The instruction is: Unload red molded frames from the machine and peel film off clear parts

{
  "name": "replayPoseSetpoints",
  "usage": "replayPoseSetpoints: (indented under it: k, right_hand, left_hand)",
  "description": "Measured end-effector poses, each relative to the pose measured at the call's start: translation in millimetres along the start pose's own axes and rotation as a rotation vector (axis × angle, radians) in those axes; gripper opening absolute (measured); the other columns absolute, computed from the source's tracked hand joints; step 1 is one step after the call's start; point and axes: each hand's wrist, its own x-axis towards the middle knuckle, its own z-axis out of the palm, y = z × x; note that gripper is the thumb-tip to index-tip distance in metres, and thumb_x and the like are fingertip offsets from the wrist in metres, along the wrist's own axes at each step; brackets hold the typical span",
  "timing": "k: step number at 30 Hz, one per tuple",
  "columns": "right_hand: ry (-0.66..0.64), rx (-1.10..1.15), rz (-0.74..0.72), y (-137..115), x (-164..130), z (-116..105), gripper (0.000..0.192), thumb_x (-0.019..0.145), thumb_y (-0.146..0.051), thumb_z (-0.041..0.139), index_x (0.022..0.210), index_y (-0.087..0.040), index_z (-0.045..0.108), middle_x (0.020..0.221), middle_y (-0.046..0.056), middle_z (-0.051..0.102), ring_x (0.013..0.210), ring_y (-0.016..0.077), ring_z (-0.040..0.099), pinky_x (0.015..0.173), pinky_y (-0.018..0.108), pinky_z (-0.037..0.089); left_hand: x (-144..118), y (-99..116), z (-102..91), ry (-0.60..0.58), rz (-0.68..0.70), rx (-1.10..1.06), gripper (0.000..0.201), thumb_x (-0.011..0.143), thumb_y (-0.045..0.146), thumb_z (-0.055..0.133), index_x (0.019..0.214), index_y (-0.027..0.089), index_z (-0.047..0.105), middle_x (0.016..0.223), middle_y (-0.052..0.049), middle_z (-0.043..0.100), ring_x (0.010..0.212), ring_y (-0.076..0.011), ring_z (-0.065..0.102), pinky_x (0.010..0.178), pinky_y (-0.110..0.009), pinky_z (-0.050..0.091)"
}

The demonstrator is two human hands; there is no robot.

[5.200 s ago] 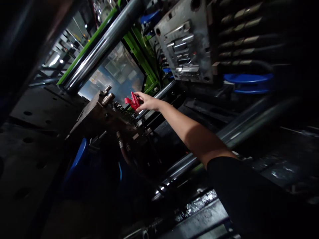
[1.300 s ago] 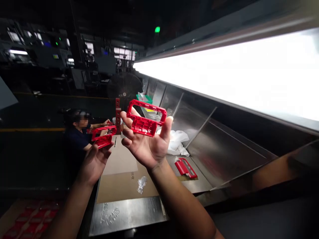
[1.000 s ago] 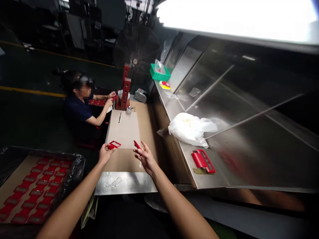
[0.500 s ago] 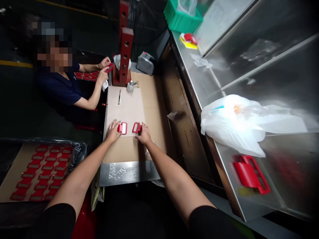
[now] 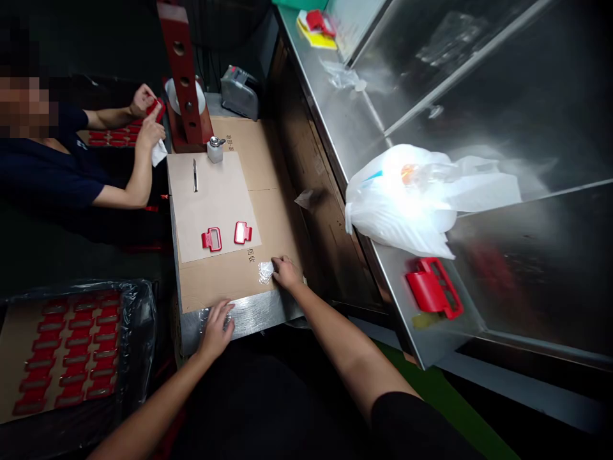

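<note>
Your little pile of clear plastic pieces (image 5: 265, 273) is on the cardboard (image 5: 215, 291) covering the worktop (image 5: 258, 314), close to its near edge, right at 9 o'clock off the fingertips of your right hand (image 5: 288, 275). That's the nearer hand by a lot, fingers bent and looking like they touch the pile's edge. Can't tell if they've got a pinch on anything. Long axis? No clue, the pieces overlap in a clump.

From your left hand (image 5: 216, 332), the pile's between 1 and 2 o'clock, well apart. Those fingers are loosely curled at the bare metal edge with more clear plastic (image 5: 204, 315) at about 10 o'clock; no telling if you're holding any.

Further out, one red part (image 5: 211, 239) is at 12 o'clock from your left hand, its twin (image 5: 242, 233) between 10 and 11 from your right, neither touched. Knife (image 5: 195, 176) and bottle (image 5: 215, 151) are beyond them.
</note>
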Motion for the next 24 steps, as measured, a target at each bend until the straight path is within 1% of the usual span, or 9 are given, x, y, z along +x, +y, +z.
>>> replayPoseSetpoints:
  k: [2, 4, 6, 9, 12, 15, 18, 21, 24]
  right_hand:
    - [-0.017, -0.027, 0.033, -1, 0, 0, 0.033, 0.097, -0.036, 0.066, 0.125, -0.019, 0.063, 0.136, 0.011, 0.056, 0.125, 0.027, 0.054, 0.106, 0.048, 0.047]
    - [-0.024, -0.04, 0.065, -1, -3, 1, 0.03, 0.097, -0.037, 0.066, 0.12, -0.018, 0.065, 0.136, 0.011, 0.057, 0.124, 0.0267, 0.055, 0.106, 0.048, 0.047]
    - [-0.033, -0.031, 0.087, -1, -7, 2, 0.03, 0.097, -0.037, 0.066, 0.119, -0.016, 0.065, 0.133, 0.011, 0.059, 0.122, 0.0261, 0.056, 0.105, 0.049, 0.049]
    - [-0.048, 0.021, 0.11, 1, -12, 4, 0.032, 0.098, -0.037, 0.065, 0.122, -0.016, 0.064, 0.126, 0.01, 0.062, 0.116, 0.0246, 0.061, 0.101, 0.047, 0.052]
    - [-0.056, 0.112, 0.128, 1, -16, 7, 0.033, 0.099, -0.036, 0.064, 0.125, -0.017, 0.063, 0.125, 0.01, 0.064, 0.113, 0.0238, 0.063, 0.099, 0.047, 0.054]
    - [-0.054, 0.24, 0.162, 2, -21, 14, 0.031, 0.099, -0.036, 0.065, 0.122, -0.016, 0.064, 0.124, 0.01, 0.064, 0.113, 0.0235, 0.063, 0.099, 0.046, 0.054]
    - [-0.038, 0.413, 0.249, 5, -30, 24, 0.03, 0.098, -0.036, 0.066, 0.119, -0.014, 0.065, 0.12, 0.009, 0.066, 0.107, 0.0219, 0.065, 0.094, 0.044, 0.057]
    - [0.003, 0.623, 0.384, 11, -43, 36, 0.028, 0.099, -0.035, 0.066, 0.116, -0.013, 0.065, 0.114, 0.008, 0.067, 0.1, 0.0195, 0.067, 0.088, 0.039, 0.059]
    - [0.061, 0.846, 0.53, 18, -63, 48, 0.026, 0.099, -0.034, 0.065, 0.115, -0.013, 0.065, 0.109, 0.007, 0.067, 0.093, 0.0173, 0.067, 0.081, 0.035, 0.06]
  left_hand:
    - [-2, 13, 13.6, -0.1, 0.042, -0.012, 0.038, 0.095, 0.02, 0.052, 0.132, 0.027, 0.059, 0.14, -0.01, 0.058, 0.131, -0.0292, 0.055, 0.109, -0.046, 0.051]
    - [8, 21, 23.5, -0.163, 0.065, -0.01, 0.039, 0.096, 0.019, 0.05, 0.134, 0.027, 0.058, 0.141, -0.01, 0.056, 0.132, -0.029, 0.055, 0.11, -0.047, 0.05]
    - [25, 24, 29.2, -0.212, 0.087, 0.001, 0.039, 0.097, 0.018, 0.049, 0.134, 0.026, 0.057, 0.142, -0.011, 0.055, 0.133, -0.0283, 0.053, 0.112, -0.046, 0.048]
    - [57, 21, 32.7, -0.272, 0.114, 0.039, 0.038, 0.096, 0.018, 0.051, 0.133, 0.024, 0.058, 0.143, -0.01, 0.054, 0.134, -0.0275, 0.051, 0.113, -0.044, 0.047]
    - [91, 18, 37.3, -0.293, 0.1, 0.112, 0.038, 0.095, 0.019, 0.054, 0.133, 0.022, 0.059, 0.141, -0.011, 0.054, 0.131, -0.0297, 0.051, 0.109, -0.045, 0.048]
    - [123, 19, 49.6, -0.292, 0.075, 0.201, 0.038, 0.095, 0.022, 0.059, 0.133, 0.018, 0.059, 0.136, -0.015, 0.055, 0.126, -0.0324, 0.051, 0.107, -0.047, 0.047]
    - [149, 25, 65.6, -0.31, 0.081, 0.276, 0.036, 0.095, 0.024, 0.064, 0.13, 0.015, 0.06, 0.13, -0.015, 0.056, 0.123, -0.0325, 0.051, 0.105, -0.05, 0.045]
    - [165, 31, 76.6, -0.343, 0.096, 0.328, 0.027, 0.094, 0.024, 0.066, 0.12, 0.014, 0.064, 0.125, -0.014, 0.057, 0.122, -0.0319, 0.05, 0.105, -0.051, 0.043]
    - [173, 34, 79.8, -0.369, 0.102, 0.354, 0.02, 0.093, 0.023, 0.066, 0.111, 0.014, 0.067, 0.123, -0.014, 0.057, 0.123, -0.0329, 0.049, 0.106, -0.052, 0.041]
